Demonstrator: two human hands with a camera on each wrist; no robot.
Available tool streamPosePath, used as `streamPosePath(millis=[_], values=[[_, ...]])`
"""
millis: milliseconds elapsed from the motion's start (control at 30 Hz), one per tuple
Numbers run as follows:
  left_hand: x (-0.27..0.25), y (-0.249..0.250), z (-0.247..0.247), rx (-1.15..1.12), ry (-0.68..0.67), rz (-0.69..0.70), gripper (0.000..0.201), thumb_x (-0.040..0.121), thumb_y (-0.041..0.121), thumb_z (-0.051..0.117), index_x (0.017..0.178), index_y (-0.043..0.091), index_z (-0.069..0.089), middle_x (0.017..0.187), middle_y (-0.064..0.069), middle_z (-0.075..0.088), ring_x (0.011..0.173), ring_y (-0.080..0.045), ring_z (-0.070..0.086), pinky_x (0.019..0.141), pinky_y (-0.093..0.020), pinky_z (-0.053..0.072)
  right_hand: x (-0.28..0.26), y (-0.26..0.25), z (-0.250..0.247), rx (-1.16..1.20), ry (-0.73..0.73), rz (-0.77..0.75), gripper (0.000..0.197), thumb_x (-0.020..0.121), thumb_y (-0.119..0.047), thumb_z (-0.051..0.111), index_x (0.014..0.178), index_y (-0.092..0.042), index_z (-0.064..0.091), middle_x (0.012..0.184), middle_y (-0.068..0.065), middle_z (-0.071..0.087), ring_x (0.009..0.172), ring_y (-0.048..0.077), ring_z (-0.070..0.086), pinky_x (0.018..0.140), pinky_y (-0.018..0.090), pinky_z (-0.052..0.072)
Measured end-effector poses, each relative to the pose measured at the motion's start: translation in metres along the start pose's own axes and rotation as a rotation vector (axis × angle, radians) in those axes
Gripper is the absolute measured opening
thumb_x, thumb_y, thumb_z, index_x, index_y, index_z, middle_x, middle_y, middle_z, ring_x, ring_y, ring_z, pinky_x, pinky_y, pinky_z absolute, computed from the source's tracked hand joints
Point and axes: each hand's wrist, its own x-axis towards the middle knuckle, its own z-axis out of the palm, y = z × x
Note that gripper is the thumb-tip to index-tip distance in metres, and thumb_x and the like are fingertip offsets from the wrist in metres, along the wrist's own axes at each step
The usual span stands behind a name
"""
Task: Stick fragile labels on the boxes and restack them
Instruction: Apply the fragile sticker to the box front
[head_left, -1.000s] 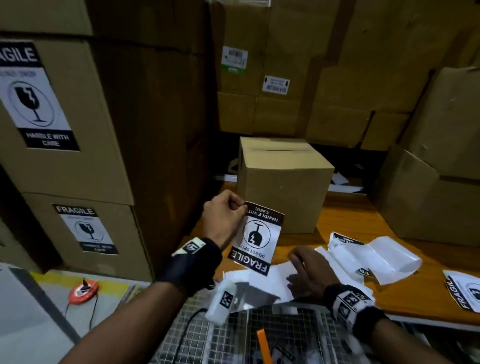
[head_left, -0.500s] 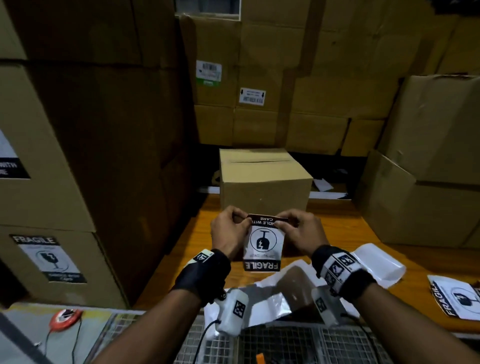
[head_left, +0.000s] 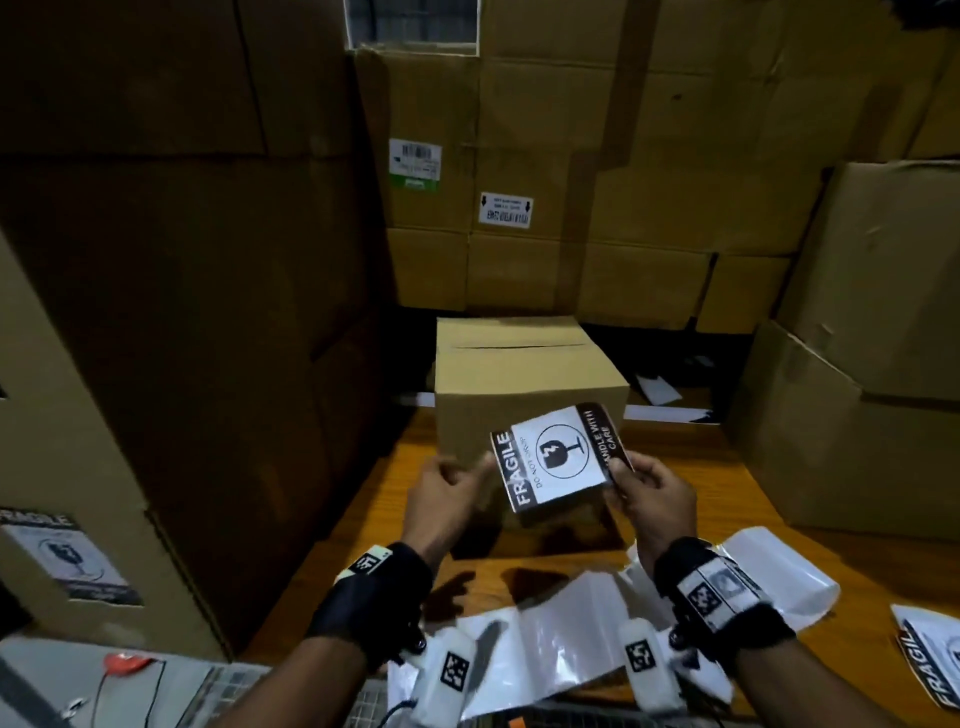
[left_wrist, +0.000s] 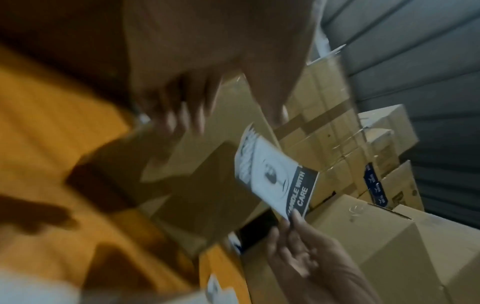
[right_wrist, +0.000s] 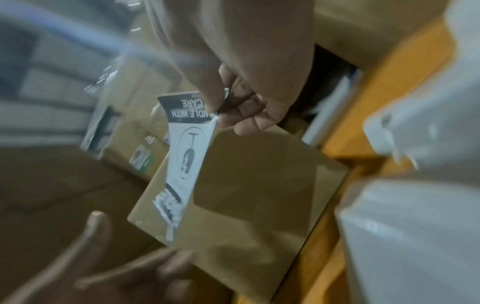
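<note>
A black-and-white FRAGILE label (head_left: 558, 460) hangs sideways in the air in front of a small closed cardboard box (head_left: 524, 384) on the wooden table (head_left: 675, 499). My right hand (head_left: 621, 473) pinches the label's "HANDLE WITH CARE" end between thumb and fingers. My left hand (head_left: 467, 470) hovers by the "FRAGILE" end, loosely curled and holding nothing. The left wrist view shows the label (left_wrist: 275, 176) apart from my blurred left fingers (left_wrist: 182, 111). In the right wrist view the right hand (right_wrist: 226, 111) pinches the label (right_wrist: 187, 148) before the box (right_wrist: 254, 195).
Tall cartons stand at the left, the lowest bearing a stuck label (head_left: 62, 561). More cartons (head_left: 857, 415) crowd the right and the back. White backing sheets (head_left: 545, 649) lie on the table's near edge, with another FRAGILE label (head_left: 930, 660) at far right.
The label has turned from hanging upside down to lying sideways. The left hand has let go of it; the right hand alone now holds it, closer to the box.
</note>
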Motion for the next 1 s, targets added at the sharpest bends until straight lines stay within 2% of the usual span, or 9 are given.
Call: streamPosePath(millis=[67,200,367,467,567,667,733,833,1000], values=[[-0.006,-0.009,0.014,-0.013,-0.220,-0.148,0.054,0.078,0.059,0.076,0.106,0.015,0.066,0.096,0.003,0.073,0.078,-0.010,0.064,0.065,-0.027,0.051,-0.003,0.005,-0.002,0.097,-0.005,0.075,0.019,0.090,-0.009,0.068,0.109,-0.011,0.066,0.101,0.012,0.072,0.086,0.022,0.069,0.071,0.033,0.059],[-0.008,-0.007,0.024,-0.133,-0.231,-0.151,0.017,0.088,0.016,0.075,0.095,0.007,0.063,0.099,-0.014,0.075,0.077,-0.018,0.065,0.061,-0.029,0.050,-0.007,0.016,-0.001,0.115,-0.044,0.120,0.026,0.087,-0.011,0.071,0.113,-0.010,0.066,0.099,0.013,0.075,0.085,0.024,0.071,0.077,0.039,0.059],[0.001,-0.005,0.012,0.124,-0.158,0.111,0.017,0.085,0.011,0.075,0.079,0.018,0.061,0.088,-0.011,0.074,0.078,-0.025,0.069,0.071,-0.042,0.057,-0.018,0.022,-0.004,-0.150,-0.097,0.031,0.052,0.098,-0.026,0.060,0.147,-0.022,0.043,0.111,0.009,0.072,0.076,0.023,0.074,0.061,0.035,0.060],[0.004,0.008,-0.002,0.398,-0.154,0.306,0.020,0.090,0.014,0.070,0.079,0.023,0.056,0.080,0.003,0.067,0.075,-0.017,0.065,0.058,-0.021,0.051,-0.025,0.016,-0.009,-0.456,-0.039,0.015,0.062,0.100,-0.040,0.053,0.155,-0.025,0.027,0.129,0.011,0.062,0.071,0.020,0.072,0.059,0.033,0.056],[0.012,0.027,-0.014,0.820,-0.247,0.574,0.015,0.088,0.013,0.066,0.082,0.021,0.055,0.081,0.000,0.066,0.077,-0.022,0.062,0.058,-0.029,0.042,-0.021,0.008,-0.014,-0.675,-0.026,-0.222,0.058,0.097,-0.039,0.057,0.149,-0.021,0.038,0.136,0.005,0.057,0.100,0.014,0.059,0.081,0.031,0.049],[0.019,0.044,-0.011,1.033,-0.389,0.645,0.008,0.093,0.013,0.063,0.096,0.020,0.060,0.097,-0.003,0.068,0.082,-0.018,0.060,0.063,-0.027,0.041,-0.007,0.002,-0.003,-0.886,-0.320,-0.675,0.067,0.087,-0.035,0.072,0.145,-0.021,0.043,0.134,-0.006,0.048,0.118,0.008,0.044,0.095,0.027,0.041],[0.023,0.055,-0.005,1.106,-0.416,0.665,0.008,0.096,0.015,0.060,0.104,0.015,0.061,0.102,-0.005,0.065,0.081,-0.015,0.052,0.064,-0.024,0.035,0.001,-0.006,0.013,-1.064,-0.491,-0.753,0.063,0.085,-0.043,0.071,0.140,-0.026,0.047,0.134,-0.005,0.048,0.122,0.011,0.040,0.101,0.034,0.037],[0.029,0.064,0.004,1.172,-0.418,0.653,0.013,0.099,0.017,0.058,0.111,0.014,0.059,0.106,-0.007,0.064,0.085,-0.018,0.054,0.067,-0.028,0.040,0.009,-0.013,0.029,-1.215,-0.531,-0.888,0.045,0.086,-0.051,0.055,0.124,-0.027,0.059,0.120,-0.003,0.057,0.110,0.016,0.049,0.088,0.039,0.044],[0.039,0.066,0.008,1.169,-0.377,0.661,0.023,0.097,0.016,0.058,0.121,0.016,0.061,0.115,-0.010,0.063,0.103,-0.029,0.062,0.084,-0.042,0.054,0.022,-0.007,0.040,-1.205,-0.382,-0.973,0.014,0.089,-0.030,0.057,0.090,-0.019,0.066,0.089,0.000,0.061,0.086,0.022,0.055,0.071,0.033,0.039]])
